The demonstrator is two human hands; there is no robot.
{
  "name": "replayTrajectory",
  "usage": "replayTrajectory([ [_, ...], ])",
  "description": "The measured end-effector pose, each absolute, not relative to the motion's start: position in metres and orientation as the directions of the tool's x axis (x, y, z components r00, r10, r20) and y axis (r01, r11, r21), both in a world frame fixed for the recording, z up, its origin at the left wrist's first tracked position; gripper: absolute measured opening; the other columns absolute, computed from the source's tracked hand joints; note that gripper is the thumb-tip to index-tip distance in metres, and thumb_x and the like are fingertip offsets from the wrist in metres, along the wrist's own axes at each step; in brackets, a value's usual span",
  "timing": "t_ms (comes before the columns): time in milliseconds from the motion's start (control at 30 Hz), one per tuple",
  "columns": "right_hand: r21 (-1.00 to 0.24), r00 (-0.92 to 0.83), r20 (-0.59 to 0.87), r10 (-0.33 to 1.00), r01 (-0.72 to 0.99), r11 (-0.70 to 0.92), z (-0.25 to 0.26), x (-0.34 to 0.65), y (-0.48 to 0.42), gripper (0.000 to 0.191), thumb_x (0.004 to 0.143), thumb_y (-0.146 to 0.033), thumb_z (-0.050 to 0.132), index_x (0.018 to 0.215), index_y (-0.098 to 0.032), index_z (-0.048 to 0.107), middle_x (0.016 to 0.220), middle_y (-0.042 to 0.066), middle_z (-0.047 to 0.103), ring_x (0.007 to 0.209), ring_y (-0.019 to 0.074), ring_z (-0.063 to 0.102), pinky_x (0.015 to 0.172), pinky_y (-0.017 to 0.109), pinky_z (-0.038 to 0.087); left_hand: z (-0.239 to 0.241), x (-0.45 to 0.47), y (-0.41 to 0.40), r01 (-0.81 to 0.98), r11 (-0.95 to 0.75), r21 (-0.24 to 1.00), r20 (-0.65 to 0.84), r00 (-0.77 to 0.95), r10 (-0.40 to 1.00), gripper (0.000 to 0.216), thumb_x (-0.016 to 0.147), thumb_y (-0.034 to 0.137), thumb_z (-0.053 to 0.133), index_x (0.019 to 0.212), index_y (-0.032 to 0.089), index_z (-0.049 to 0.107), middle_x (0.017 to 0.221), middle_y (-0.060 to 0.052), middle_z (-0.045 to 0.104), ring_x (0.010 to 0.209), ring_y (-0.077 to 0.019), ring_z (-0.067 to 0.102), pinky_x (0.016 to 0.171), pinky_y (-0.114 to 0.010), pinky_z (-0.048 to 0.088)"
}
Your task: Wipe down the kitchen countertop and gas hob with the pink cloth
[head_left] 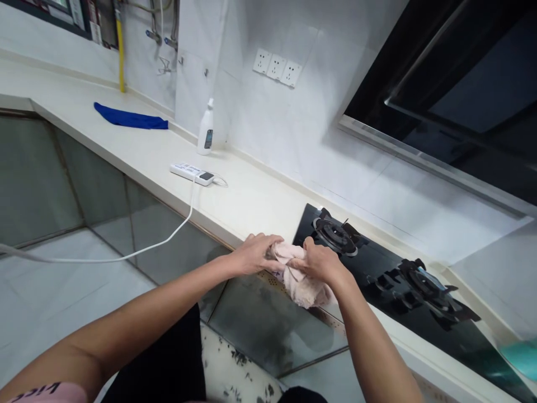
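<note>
A crumpled pale pink cloth [302, 286] lies over the front edge of the cream counter [247, 201], just left of the black gas hob [377, 280]. My left hand [254, 253] grips its left end with curled fingers. My right hand [319, 261] is closed on the cloth's upper right part, beside the near burner [335, 235]. Part of the cloth hangs below the counter edge.
On the counter are a white power strip [192, 173] with a cable trailing off the edge, a white spray bottle [206, 130] and a blue cloth [130, 118]. A second burner [423, 280] sits to the right. A dark range hood [461, 84] hangs above. Wall sockets [277, 67] sit behind.
</note>
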State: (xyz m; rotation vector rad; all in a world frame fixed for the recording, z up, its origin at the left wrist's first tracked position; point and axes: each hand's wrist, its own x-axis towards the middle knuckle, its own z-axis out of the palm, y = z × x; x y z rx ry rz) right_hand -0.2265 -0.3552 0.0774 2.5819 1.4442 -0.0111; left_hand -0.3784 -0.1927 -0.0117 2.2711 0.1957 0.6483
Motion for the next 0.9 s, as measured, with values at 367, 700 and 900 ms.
replayTrajectory([
  [367,-0.397,0.475,-0.216,0.853,0.755,-0.521,0.102,-0.174,-0.341,0.027,0.098,-0.048,0.068,0.098,-0.021,0.069,0.084,0.003,0.074,0.066,0.0167,0.067,0.061,0.026,0.049,-0.002,-0.316,-0.184,-0.060,-0.420,0.906,0.301,0.788,0.537,0.032,0.095,0.041,0.054,0.113,0.019,0.069,0.096,-0.004,0.075,0.089,-0.0209,0.070,0.078,-0.030,0.056],
  [700,-0.284,0.625,0.264,0.735,0.778,-0.560,0.050,-0.152,-0.386,0.026,0.102,-0.046,0.051,0.103,-0.025,0.067,0.112,0.006,0.075,0.102,0.0251,0.068,0.085,0.036,0.046,0.023,-0.334,-0.143,0.278,-0.619,0.734,0.298,0.688,0.662,0.078,0.085,0.050,0.073,0.156,0.025,0.052,0.160,-0.021,0.049,0.151,-0.0443,0.042,0.125,-0.063,0.029],
  [900,-0.372,0.517,0.360,0.776,0.843,-0.389,-0.013,-0.114,-0.457,0.038,0.097,-0.057,0.050,0.100,-0.025,0.070,0.110,0.009,0.073,0.107,0.0281,0.068,0.101,0.045,0.051,0.000,-0.357,-0.183,0.299,-0.857,0.420,0.208,0.887,0.412,0.065,0.093,0.074,0.058,0.151,0.043,0.063,0.170,-0.010,0.047,0.160,-0.0483,0.025,0.124,-0.077,0.016],
])
